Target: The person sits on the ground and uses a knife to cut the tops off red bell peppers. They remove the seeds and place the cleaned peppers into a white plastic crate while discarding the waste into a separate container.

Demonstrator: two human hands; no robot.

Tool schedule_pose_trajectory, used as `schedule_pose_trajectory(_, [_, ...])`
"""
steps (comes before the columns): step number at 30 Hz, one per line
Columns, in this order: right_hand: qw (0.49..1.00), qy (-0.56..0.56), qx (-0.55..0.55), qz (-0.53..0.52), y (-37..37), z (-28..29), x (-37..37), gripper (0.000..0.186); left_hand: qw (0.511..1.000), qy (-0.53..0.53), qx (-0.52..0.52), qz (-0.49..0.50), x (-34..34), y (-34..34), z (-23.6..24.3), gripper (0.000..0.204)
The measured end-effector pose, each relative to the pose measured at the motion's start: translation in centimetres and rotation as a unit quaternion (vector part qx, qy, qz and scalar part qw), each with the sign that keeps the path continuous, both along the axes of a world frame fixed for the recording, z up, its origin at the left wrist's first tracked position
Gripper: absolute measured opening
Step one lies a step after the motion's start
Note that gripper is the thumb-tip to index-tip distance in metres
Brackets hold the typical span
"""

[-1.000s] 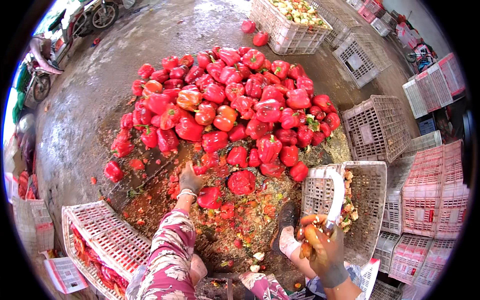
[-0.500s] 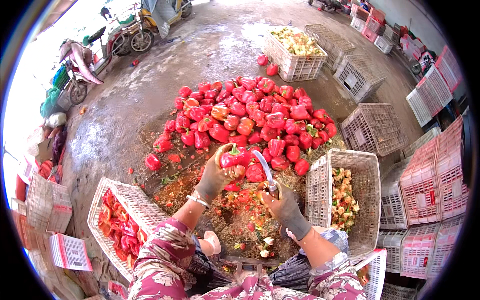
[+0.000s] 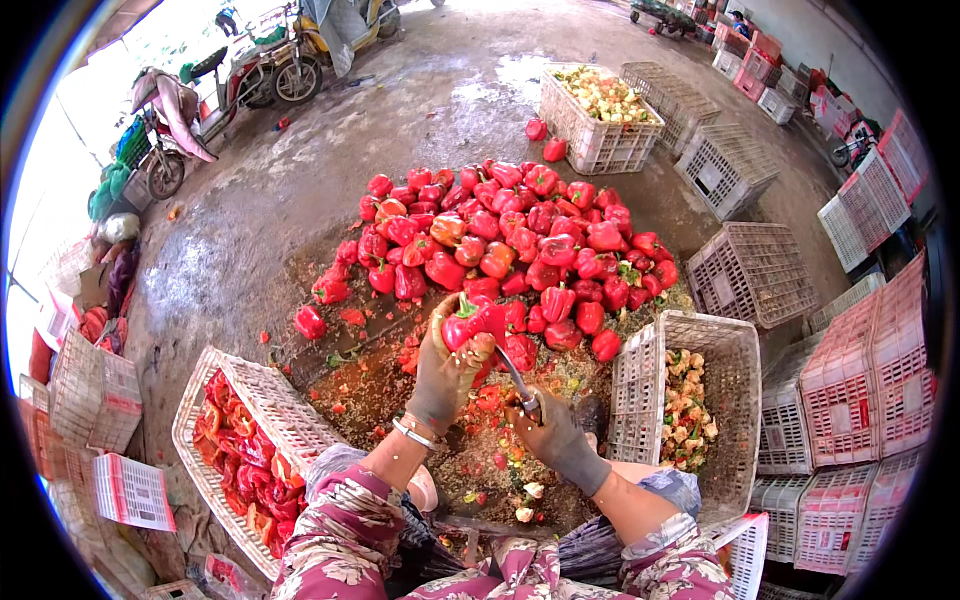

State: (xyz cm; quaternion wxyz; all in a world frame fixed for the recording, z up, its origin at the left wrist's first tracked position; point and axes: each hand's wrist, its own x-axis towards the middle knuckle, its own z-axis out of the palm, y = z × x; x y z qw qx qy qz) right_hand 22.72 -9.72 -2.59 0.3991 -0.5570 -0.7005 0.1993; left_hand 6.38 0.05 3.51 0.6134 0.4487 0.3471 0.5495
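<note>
The left hand [image 3: 445,372] is closed around one red pepper [image 3: 466,326], with the fingers on its near side and the green stem pointing up and toward the far side. This pepper is in the air, in front of the person and on the near side of a large pile of red peppers [image 3: 520,238], which lies on the floor [image 3: 270,215]. The right hand [image 3: 556,437] is closed on the handle of a knife [image 3: 513,372]. The knife is tilted to the left, and its narrow blade reaches the right side of the held pepper; I cannot tell whether the tip is inside the flesh or only against it.

On the left stands a white crate [image 3: 283,408], tilted, in which many red pepper pieces [image 3: 247,462] lie. On the right there is a dirty pale crate [image 3: 736,445], and inside it are pale pepper cores [image 3: 684,405]. Between the two crates, the floor is covered with seeds and small red scraps. At the far side, beyond the pile, one more crate [image 3: 607,145] is filled with pale cores, and two whole peppers lie just left of it. Stacked crates [image 3: 850,405] stand at the far right.
</note>
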Motion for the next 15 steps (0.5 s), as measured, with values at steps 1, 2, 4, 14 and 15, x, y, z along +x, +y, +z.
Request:
schedule_pose_trajectory(1, [0.997, 0.009, -0.073, 0.021, -0.7, -1.8, 0.7, 0.035, 1.000, 0.004, 0.002, 0.009, -0.2, 0.4, -0.1, 0.079])
schedule_pose_trajectory(2, [0.988, 0.019, -0.146, 0.046, -0.8, -1.7, 0.9, 0.036, 1.000, 0.010, 0.005, 0.021, -0.8, 0.8, -0.4, 0.078])
schedule_pose_trajectory(4, [0.971, -0.018, -0.236, 0.038, -1.0, -0.9, 1.9, 0.037, 0.999, -0.005, -0.020, 0.051, -1.5, 1.3, -0.9, 0.073])
schedule_pose_trajectory(14, [0.995, 0.087, 0.018, 0.047, 3.7, 7.1, 2.5, 0.051, 0.970, 0.128, 0.035, -0.205, -0.4, -1.8, -0.9, 0.082])
schedule_pose_trajectory(15, [0.995, 0.090, 0.013, 0.044, 3.6, 6.9, 2.6, 0.049, 0.967, 0.126, 0.016, -0.222, 0.0, -2.2, 0.1, 0.083])
